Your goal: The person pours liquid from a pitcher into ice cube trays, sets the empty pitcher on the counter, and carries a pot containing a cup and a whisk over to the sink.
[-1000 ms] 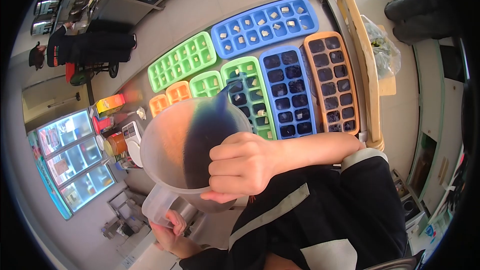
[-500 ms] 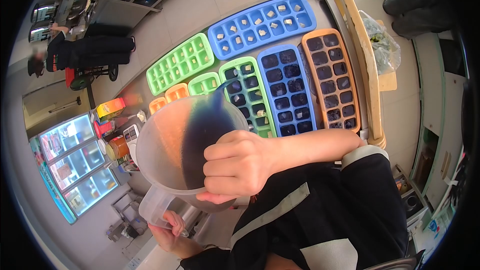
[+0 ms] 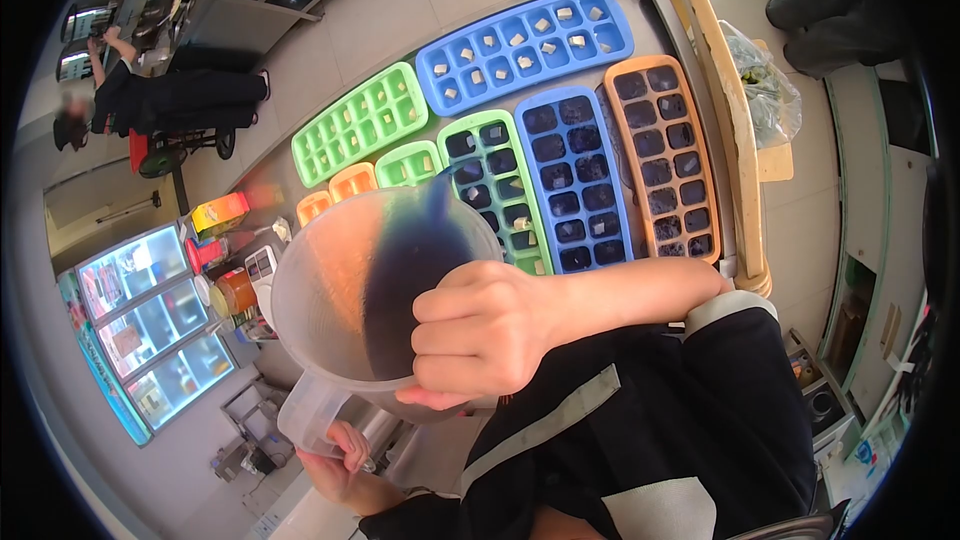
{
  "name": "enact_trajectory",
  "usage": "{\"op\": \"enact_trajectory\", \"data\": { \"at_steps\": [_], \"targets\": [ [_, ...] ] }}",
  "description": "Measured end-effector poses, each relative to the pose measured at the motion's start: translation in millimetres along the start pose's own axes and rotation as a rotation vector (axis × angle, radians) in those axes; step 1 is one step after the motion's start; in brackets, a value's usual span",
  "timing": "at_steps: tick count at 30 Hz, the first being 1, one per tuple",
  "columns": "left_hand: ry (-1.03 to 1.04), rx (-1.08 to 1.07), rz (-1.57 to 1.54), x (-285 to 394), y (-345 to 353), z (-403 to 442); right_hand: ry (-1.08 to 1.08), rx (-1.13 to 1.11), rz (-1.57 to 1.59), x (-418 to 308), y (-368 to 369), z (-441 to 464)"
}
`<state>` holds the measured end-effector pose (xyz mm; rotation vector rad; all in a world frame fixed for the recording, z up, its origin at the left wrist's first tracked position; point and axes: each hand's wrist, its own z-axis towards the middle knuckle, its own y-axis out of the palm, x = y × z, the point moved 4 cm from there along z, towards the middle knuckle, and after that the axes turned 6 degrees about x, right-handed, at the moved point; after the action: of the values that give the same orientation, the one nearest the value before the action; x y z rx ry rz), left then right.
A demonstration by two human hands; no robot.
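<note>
Clamped on one tilted jug (image 3: 365, 290): right hand (image 3: 480, 330) at its rim, left hand (image 3: 345, 455) around its handle (image 3: 308, 408). Spout toward one o'clock, it partly blocks one of three green trays (image 3: 524, 175); two blue trays (image 3: 577, 172) and three orange trays (image 3: 666, 140) spread from eleven to two, a wooden rail (image 3: 733, 112) just beyond.
</note>
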<state>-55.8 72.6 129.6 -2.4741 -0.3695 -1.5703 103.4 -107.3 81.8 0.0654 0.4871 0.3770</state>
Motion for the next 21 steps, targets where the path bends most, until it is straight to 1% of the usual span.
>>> {"op": "enact_trajectory", "data": {
  "at_steps": [2, 15, 18, 21],
  "targets": [
    [0.01, -0.032, 0.034, 1, 6, 3, -0.005, -0.001, -0.012, 1, 0, -1],
    [0.023, -0.028, 0.042, 4, 13, 8, -0.005, 0.029, -0.035, 3, -6, 0],
    [0.016, -0.049, 0.041, 4, 11, 10, -0.009, 0.033, -0.046, 4, -8, -1],
    [-0.038, -0.011, 0.005, 1, 6, 9, -0.003, 0.028, -0.04, 4, -11, 0]
  ]
}}
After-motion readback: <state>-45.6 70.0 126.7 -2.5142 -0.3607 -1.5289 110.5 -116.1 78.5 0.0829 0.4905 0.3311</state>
